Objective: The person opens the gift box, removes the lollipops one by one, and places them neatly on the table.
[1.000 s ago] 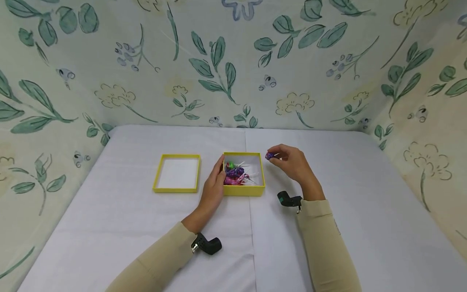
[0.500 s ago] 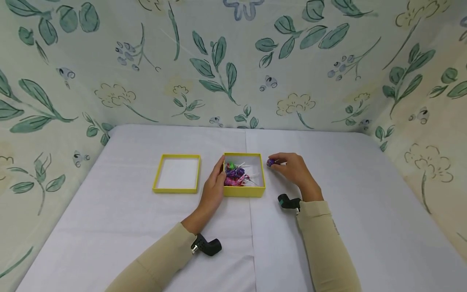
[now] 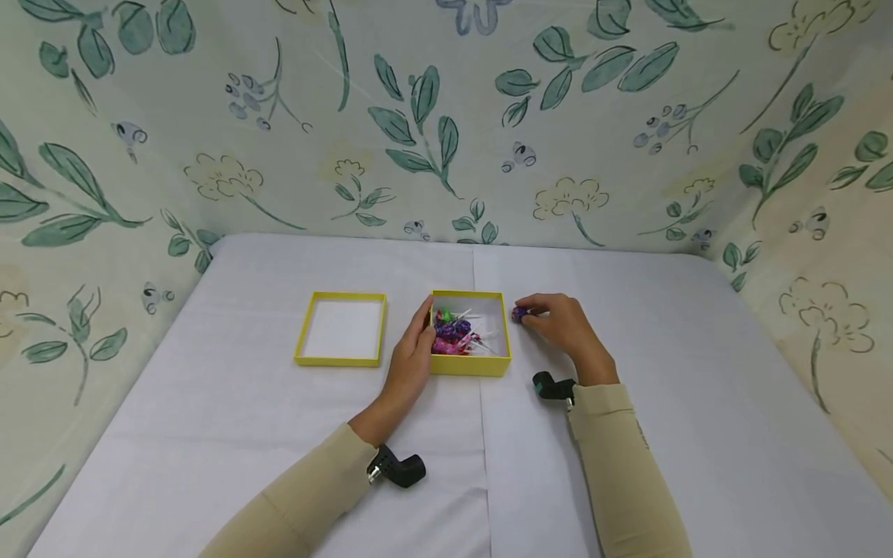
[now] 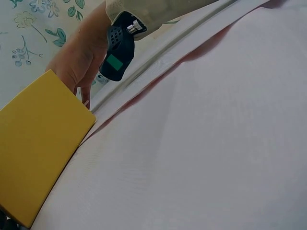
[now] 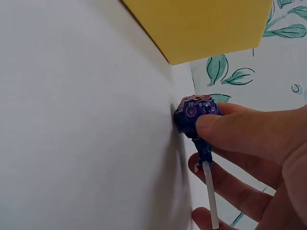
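Held between the thumb and fingers of my right hand is a lollipop in a dark blue and purple wrapper. Its white stick points back under the palm, and its head is at or very near the white cloth. My left hand holds the left side of an open yellow box, thumb at the rim; its far fingers are partly hidden. Inside the box lie several lollipops with purple, pink and green wrappers, mostly toward the left. The right hand stands just right of the box.
A yellow-rimmed lid lies inside-up on the white-covered table, left of the box. Patterned fabric with leaves and flowers hangs behind and at both sides. Each wrist carries a black camera.
My right hand has lowered the lollipop toward the cloth beside the box and slightly nearer to me, then stayed almost still. The left hand keeps its hold on the box.
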The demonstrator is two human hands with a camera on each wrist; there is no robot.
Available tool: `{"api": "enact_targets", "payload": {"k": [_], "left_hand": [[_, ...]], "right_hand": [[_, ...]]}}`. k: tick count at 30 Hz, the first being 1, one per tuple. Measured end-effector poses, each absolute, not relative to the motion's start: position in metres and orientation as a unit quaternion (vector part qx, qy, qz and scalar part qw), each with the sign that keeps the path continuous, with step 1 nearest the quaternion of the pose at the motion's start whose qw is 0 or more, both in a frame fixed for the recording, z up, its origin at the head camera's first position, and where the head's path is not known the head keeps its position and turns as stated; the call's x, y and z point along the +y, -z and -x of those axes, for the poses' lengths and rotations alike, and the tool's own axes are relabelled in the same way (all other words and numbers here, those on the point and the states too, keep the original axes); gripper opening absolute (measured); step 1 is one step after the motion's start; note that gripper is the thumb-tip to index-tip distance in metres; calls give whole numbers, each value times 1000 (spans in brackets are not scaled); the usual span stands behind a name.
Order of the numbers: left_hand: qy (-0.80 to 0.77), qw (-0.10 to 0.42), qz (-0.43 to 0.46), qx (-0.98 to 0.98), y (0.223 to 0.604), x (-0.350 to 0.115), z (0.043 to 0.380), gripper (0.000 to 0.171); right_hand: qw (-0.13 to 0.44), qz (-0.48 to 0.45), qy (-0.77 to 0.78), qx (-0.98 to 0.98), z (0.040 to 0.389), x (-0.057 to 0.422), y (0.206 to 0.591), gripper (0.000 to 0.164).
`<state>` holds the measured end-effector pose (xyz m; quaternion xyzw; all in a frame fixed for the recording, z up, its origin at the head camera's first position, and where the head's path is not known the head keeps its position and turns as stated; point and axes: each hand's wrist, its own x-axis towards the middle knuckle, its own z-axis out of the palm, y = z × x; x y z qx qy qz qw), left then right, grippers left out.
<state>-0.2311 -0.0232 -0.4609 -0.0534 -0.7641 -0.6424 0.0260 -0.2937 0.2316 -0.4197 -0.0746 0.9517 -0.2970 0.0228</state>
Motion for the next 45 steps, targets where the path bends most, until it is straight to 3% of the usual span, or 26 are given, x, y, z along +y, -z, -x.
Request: {"api": "enact_targets", "payload": {"k": [39,45], "left_hand": [[641,35,57,-765,461,-22,231,49],[640,27,54,-766,461,-22,231,50]], "right_hand": [[25,61,299,952,294,233,417,33],[-12,76,299,951,290,229,405,33]]}}
